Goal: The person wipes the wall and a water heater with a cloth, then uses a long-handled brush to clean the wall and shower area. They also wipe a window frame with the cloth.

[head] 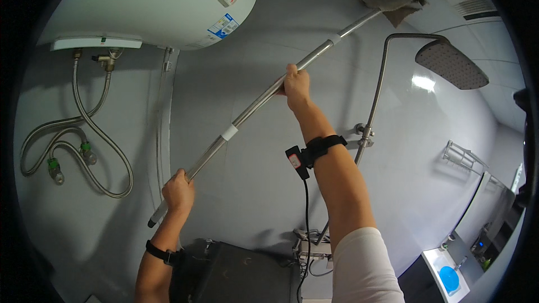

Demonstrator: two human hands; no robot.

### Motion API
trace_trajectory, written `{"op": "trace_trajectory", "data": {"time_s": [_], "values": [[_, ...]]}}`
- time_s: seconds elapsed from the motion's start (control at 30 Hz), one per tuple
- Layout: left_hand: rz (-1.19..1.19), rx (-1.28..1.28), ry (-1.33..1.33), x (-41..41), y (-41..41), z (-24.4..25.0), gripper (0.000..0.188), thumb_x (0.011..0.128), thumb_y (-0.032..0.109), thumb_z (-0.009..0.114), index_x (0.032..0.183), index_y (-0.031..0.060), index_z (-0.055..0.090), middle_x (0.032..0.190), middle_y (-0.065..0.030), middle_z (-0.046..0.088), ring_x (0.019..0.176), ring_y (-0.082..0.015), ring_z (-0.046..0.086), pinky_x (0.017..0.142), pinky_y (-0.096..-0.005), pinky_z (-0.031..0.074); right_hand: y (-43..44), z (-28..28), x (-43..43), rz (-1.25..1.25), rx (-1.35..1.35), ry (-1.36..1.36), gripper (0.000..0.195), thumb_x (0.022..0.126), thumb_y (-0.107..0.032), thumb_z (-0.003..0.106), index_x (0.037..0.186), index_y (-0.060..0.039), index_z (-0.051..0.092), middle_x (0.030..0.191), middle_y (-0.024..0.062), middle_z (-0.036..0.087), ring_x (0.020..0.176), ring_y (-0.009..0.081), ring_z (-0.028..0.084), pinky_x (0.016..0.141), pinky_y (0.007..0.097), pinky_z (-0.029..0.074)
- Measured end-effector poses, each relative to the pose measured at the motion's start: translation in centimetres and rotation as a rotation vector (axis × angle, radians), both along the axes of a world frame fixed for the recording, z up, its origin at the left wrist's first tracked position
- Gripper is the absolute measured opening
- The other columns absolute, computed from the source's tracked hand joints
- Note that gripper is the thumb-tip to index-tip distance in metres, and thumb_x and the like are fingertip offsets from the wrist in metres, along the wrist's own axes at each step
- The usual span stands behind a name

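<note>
Both my hands hold a metal telescopic pole (258, 103) that slants from lower left to upper right. My left hand (178, 192) grips it near its dark-tipped lower end. Higher up, my right hand (296, 86) is closed around the shaft, between two pale collars. At the pole's top, a grey-brown cloth (393, 4) drapes over the head and lies against the ceiling near the wall's upper edge. The head beneath the cloth is mostly hidden. A strapped device with a black cable sits on my right forearm, and a black band is round my left wrist.
A white water heater (160, 4) hangs upper left, with braided hoses (122, 155) below. Right of the pole are a shower head (452, 63) and its riser pipe (381, 80). A metal wall rack (459, 155) and a washbasin counter (433, 261) with a blue basin (449, 278) stand farther right.
</note>
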State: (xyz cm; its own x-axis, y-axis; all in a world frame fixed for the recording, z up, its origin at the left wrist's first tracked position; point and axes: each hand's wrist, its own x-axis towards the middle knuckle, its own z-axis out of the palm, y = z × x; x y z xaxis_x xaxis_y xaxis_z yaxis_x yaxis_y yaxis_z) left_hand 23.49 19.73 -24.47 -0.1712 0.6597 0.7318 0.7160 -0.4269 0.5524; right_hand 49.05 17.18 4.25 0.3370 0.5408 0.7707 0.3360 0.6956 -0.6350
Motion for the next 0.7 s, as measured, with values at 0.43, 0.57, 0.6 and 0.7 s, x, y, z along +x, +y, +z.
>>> {"op": "trace_trajectory", "data": {"time_s": [0.43,0.57,0.6,0.7], "values": [[-0.013,0.008,-0.006,-1.3,-1.9,-1.1,0.018,0.078,0.013,0.071,0.080,0.0033,0.057,0.073,-0.0164,0.066,0.073,-0.0386,0.066,0.064,-0.0476,0.051,0.6,-0.7,-1.4,0.017,0.048,-0.043,0.028,0.091,-0.018,0.044,0.077,0.0066,0.047,0.066,0.0163,0.057,0.053,0.0290,0.063,0.048,0.0408,0.058],[-0.095,0.028,0.030,1.7,-1.6,0.0,0.017,0.079,0.013,0.071,0.081,0.0029,0.057,0.073,-0.0167,0.066,0.072,-0.0383,0.066,0.064,-0.0469,0.052,-1.9,0.0,2.2,-0.002,0.047,0.071,0.027,0.091,-0.018,0.044,0.086,0.0076,0.046,0.069,0.0163,0.058,0.054,0.0298,0.063,0.049,0.0400,0.058],[-0.108,0.029,0.037,2.2,-1.8,0.4,0.016,0.079,0.013,0.070,0.081,0.0029,0.057,0.073,-0.0167,0.066,0.072,-0.0379,0.067,0.064,-0.0468,0.052,-2.6,0.2,2.5,-0.006,0.044,0.085,0.026,0.091,-0.018,0.044,0.088,0.0077,0.045,0.069,0.0162,0.058,0.054,0.0299,0.063,0.050,0.0400,0.058],[-0.127,0.020,0.058,3.3,-2.6,1.3,0.015,0.080,0.013,0.070,0.082,0.0033,0.058,0.075,-0.0170,0.066,0.073,-0.0364,0.067,0.065,-0.0460,0.052,-3.8,0.6,2.9,-0.032,0.035,0.122,0.025,0.091,-0.017,0.044,0.091,0.0079,0.043,0.070,0.0161,0.057,0.054,0.0301,0.063,0.050,0.0401,0.059]]}}
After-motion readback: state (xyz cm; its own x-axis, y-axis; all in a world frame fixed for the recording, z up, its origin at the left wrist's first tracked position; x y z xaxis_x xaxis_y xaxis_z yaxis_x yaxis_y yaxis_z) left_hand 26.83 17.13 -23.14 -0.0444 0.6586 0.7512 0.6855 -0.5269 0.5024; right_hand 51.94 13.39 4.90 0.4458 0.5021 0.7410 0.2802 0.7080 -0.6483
